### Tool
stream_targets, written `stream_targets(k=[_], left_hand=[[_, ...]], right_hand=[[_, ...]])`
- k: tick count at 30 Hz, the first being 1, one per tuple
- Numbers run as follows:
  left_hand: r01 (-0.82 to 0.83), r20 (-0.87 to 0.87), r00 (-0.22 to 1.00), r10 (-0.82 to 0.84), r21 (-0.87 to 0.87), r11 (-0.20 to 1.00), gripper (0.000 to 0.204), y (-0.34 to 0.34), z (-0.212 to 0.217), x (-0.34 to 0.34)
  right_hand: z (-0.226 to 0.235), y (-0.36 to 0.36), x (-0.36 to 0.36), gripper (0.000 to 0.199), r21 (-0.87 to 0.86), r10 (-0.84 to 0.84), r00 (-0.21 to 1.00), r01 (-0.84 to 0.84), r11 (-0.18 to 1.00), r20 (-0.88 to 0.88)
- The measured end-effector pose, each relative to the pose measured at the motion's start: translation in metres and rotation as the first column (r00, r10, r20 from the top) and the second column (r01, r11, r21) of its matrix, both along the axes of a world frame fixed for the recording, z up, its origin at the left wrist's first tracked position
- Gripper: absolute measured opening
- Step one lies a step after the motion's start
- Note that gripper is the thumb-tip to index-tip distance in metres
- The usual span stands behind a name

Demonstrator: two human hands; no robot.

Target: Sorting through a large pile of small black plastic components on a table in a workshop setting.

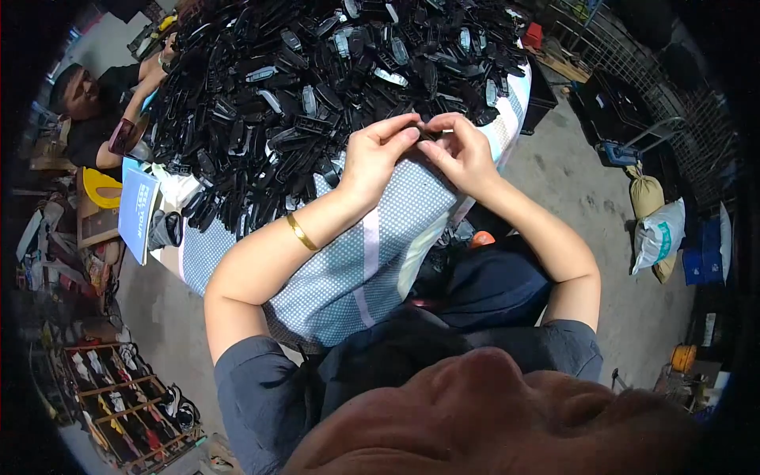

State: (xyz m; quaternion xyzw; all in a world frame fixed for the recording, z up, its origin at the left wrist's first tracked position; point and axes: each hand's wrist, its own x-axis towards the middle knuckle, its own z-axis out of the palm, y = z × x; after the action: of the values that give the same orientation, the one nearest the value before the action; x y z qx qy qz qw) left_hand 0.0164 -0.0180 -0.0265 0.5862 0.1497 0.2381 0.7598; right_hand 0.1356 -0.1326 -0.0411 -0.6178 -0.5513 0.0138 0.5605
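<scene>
My left hand [370,158], with a gold bangle on its wrist, and my right hand [467,158] meet over the near edge of the pile. The thumb and fingers of each are pinched together around a small dark piece, mostly hidden by the fingertips, so its exact kind cannot be made out. Just beyond them spreads a big heap of black plastic parts [261,119], some with shiny grey oblong faces. Beneath my wrists, a patterned cloth [332,293] with pale stripes covers the work surface and hangs toward my lap.
Across the heap at left, a co-worker [103,103] reaches toward the parts. A blue booklet [138,212] stands at the cloth's left edge beside a dark roll-shaped thing [165,229]. Sacks [659,235] and a black case [613,107] sit on the floor at right. A rack [127,404] stands lower left.
</scene>
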Motion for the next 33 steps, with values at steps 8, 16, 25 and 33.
stream_targets(k=[8, 16, 25, 33], left_hand=[[0.094, -0.003, 0.995, -0.096, 0.217, 0.972, 0.021, 0.000, 0.009, -0.006], [0.337, -0.116, 0.942, -0.316, 0.344, 0.876, 0.025, -0.022, 0.017, -0.012], [0.253, -0.124, 0.852, -0.509, 0.948, 0.193, 0.035, -0.032, 0.007, -0.011], [-0.069, 0.087, 0.995, 0.044, 0.945, -0.319, 0.026, 0.011, 0.004, 0.014]], right_hand=[[0.003, -0.012, 0.003, 0.024, -0.219, 0.114, 0.993, -0.117, 0.969, -0.027], [0.041, -0.022, 0.065, 0.019, -0.218, -0.173, 0.972, 0.137, 0.966, -0.158], [0.039, 0.042, 0.148, 0.038, -0.115, -0.603, 0.606, 0.749, 0.653, 0.519], [0.049, 0.040, 0.141, 0.034, -0.042, -0.559, 0.805, 0.577, 0.815, 0.199]])
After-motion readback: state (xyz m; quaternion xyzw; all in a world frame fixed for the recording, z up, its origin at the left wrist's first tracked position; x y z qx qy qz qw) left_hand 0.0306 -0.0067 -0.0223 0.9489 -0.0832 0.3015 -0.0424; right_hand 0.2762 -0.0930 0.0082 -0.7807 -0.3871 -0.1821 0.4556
